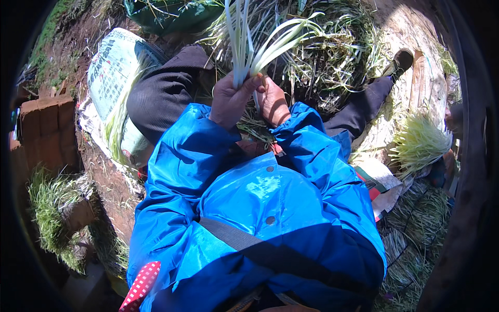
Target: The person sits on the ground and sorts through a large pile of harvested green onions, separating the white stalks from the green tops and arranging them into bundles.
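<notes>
My left hand [230, 97] grips several long whitish leaf stalks [241, 39], which stand up from between its fingers and thumb. Close against it, my right hand [274, 99] holds a small bunch of pale green leaves [280, 48] that fan out to the upper right. The two thumbs meet at the base of the stalks, so the lower ends are mostly hidden. Beyond both hands lies a heap of loose leaves and straw-like trimmings [335, 58], between my spread legs in dark trousers.
A printed sack [113, 70] lies left, with a row of pale stalks [121, 121] along it. Further left are bricks [48, 121] and green bundles [50, 206]. A green bag [171, 17] sits at the top. To the right is a pale leaf bundle [421, 142], above more leaves [417, 230].
</notes>
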The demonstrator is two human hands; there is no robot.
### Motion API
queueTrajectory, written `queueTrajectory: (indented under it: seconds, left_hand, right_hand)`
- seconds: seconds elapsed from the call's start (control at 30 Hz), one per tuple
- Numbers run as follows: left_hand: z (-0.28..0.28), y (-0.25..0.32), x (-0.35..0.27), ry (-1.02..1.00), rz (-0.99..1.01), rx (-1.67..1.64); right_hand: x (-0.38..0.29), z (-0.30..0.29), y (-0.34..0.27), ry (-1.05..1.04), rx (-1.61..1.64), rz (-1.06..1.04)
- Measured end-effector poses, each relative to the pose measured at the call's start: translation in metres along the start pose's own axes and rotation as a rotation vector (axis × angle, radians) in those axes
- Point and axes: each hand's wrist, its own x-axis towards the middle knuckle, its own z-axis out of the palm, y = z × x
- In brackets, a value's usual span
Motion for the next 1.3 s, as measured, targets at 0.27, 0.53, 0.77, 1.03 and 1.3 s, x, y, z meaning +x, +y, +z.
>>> queueTrajectory:
  seconds: [0.27, 0.53, 0.77, 1.03, 1.3]
  left_hand:
    - [-0.041, 0.075, 0.046, 0.355, 0.182, -0.053]
    - [-0.111, 0.163, 0.11, 0.295, 0.358, -0.164]
    - [-0.098, 0.117, 0.129, 0.228, -0.014, -0.04]
    - [-0.094, 0.102, 0.129, 0.245, -0.227, 0.061]
    - [-0.095, 0.109, 0.119, 0.227, -0.226, -0.101]
  right_hand:
    - [-0.06, 0.0, 0.059, -0.227, -0.708, 0.156]
    - [-0.086, -0.018, 0.124, -0.435, -0.635, 0.531]
    - [-0.012, -0.103, 0.018, -0.664, -0.626, -0.03]
    - [0.116, -0.142, -0.072, 0.051, -0.07, -0.318]
    - [0.012, -0.007, 0.037, 0.085, -0.94, -0.645]
